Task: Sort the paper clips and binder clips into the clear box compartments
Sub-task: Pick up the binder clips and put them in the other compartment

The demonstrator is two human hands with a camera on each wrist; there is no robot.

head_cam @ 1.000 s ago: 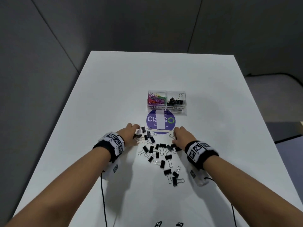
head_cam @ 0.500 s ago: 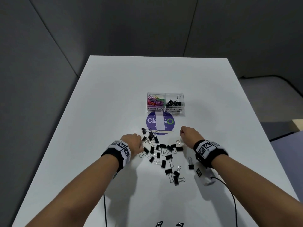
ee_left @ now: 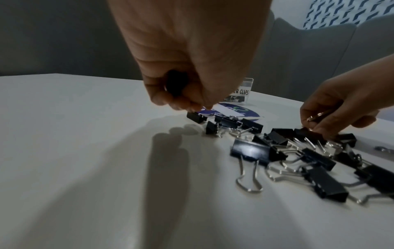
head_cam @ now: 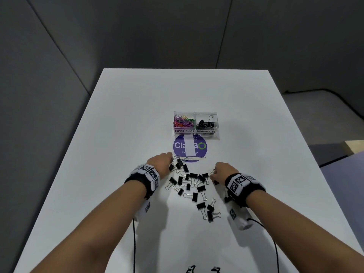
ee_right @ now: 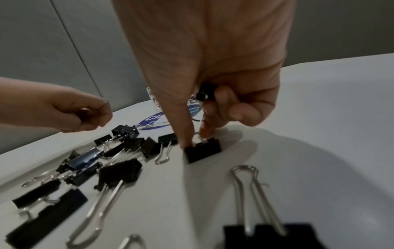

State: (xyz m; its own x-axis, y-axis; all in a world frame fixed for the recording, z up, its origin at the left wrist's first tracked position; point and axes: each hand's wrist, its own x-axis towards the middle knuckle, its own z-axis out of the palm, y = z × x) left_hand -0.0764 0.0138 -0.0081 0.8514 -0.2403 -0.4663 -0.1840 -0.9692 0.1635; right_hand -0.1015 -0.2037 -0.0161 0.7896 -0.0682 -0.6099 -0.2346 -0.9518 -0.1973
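A small black metal binder clip (ee_right: 202, 150) on the white worktop (head_cam: 137, 119) is pinched by the right hand (ee_right: 213, 84); the left hand (ee_left: 187, 59) is closed on another. Both are best lifted by the body into the clear plastic box (head_cam: 196, 125), right compartment.

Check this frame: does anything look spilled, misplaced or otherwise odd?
Nothing looks damaged. Black binder clips lie scattered loose on the white table, unsorted, and two more sit apart at the near edge. The clear two-compartment box holds coloured paper clips left, binder clips right, matching its labels.
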